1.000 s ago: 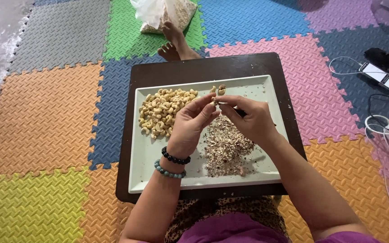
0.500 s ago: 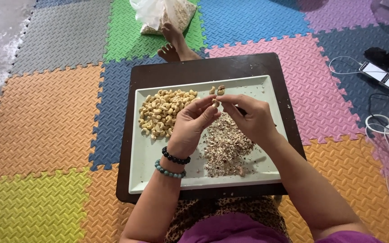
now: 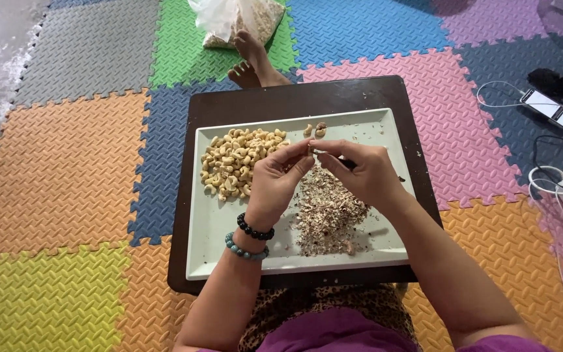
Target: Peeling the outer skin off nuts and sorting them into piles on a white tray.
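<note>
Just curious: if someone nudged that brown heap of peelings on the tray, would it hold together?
Probably not. The heap of peelings looks like loose, thin flakes, so it would likely scatter and feel very light. Stray bits already dot the tray, suggesting they drift easily.

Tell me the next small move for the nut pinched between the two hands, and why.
Probably keep scraping: the left hand pinches a cashew at its fingertips while the right hand works a small dark tool against it. Once the nut is clean, it likely goes on the pile of peeled cashews to the left, with the skin falling onto the heap of peelings on the tray.
</note>
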